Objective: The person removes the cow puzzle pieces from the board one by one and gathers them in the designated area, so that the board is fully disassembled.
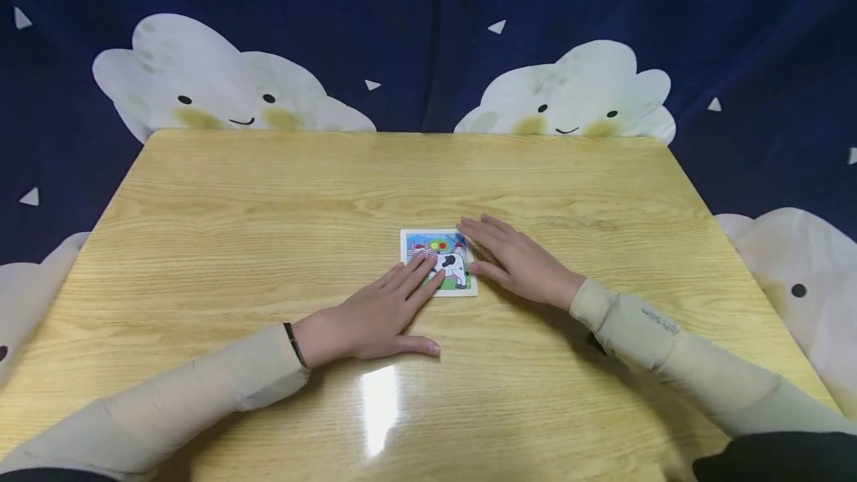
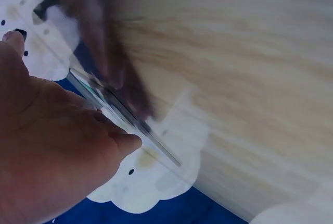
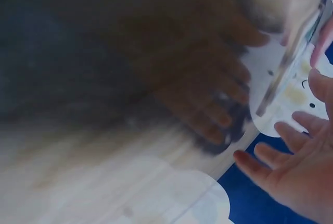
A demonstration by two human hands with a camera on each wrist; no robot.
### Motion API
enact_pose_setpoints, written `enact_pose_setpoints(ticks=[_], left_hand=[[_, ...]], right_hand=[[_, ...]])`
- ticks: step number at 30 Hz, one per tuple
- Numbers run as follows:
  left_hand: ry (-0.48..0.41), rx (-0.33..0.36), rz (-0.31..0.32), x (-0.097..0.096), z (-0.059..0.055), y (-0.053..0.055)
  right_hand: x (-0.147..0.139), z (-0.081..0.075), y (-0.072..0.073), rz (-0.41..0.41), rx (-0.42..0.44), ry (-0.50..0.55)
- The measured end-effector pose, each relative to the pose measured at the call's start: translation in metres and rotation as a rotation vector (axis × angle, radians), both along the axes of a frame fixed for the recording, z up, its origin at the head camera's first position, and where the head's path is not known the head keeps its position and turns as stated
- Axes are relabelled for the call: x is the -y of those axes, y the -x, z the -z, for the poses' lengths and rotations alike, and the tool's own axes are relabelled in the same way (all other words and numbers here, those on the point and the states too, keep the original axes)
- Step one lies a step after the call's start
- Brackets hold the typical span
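On the table lies a small square picture board with a white border and a black-and-white cow, red and green shapes above it. My left hand lies over its lower left part, fingers straight and thumb spread to the side; these fingers hide part of the picture. At the board's right edge is my right hand, its fingers extended, fingertips right at the upper right corner and thumb by the side. In the left wrist view the board shows edge-on beside the left hand. The right wrist view shows the right hand with fingers spread.
The wooden table has a glossy top with a bright light reflection near the front. Behind and around it hangs a dark blue cloth printed with smiling white clouds and small triangles.
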State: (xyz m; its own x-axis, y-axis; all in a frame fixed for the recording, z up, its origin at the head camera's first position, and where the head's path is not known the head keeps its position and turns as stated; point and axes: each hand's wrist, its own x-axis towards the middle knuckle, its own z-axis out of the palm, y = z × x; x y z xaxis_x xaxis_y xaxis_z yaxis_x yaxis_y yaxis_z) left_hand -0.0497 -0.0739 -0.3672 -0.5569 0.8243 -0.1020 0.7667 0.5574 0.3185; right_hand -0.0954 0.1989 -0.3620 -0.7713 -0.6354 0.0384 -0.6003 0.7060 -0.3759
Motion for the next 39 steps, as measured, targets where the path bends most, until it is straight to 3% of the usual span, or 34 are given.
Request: enact_pose_setpoints(ticks=[9, 20, 23, 28, 34, 39], left_hand=[[0.063, 0.017, -0.009, -0.016, -0.001, 0.009], [0.117, 0.047, -0.038, -0.020, 0.000, 0.013], [0.130, 0.028, -0.041, -0.022, 0.002, 0.013], [0.141, -0.004, -0.037, -0.023, 0.005, 0.014], [0.174, 0.013, -0.030, -0.024, 0.002, 0.014], [0.191, 0.025, -0.029, -0.025, 0.001, 0.014]], right_hand=[[0.035, -0.005, 0.028, -0.046, 0.073, 0.134], [0.074, -0.001, 0.054, -0.002, 0.208, 0.210], [0.078, -0.002, 0.059, 0.007, 0.251, 0.229], [0.083, -0.008, 0.067, -0.018, 0.300, 0.223], [0.087, -0.017, 0.074, -0.051, 0.318, 0.163], [0.091, -0.018, 0.079, -0.032, 0.347, 0.148]])
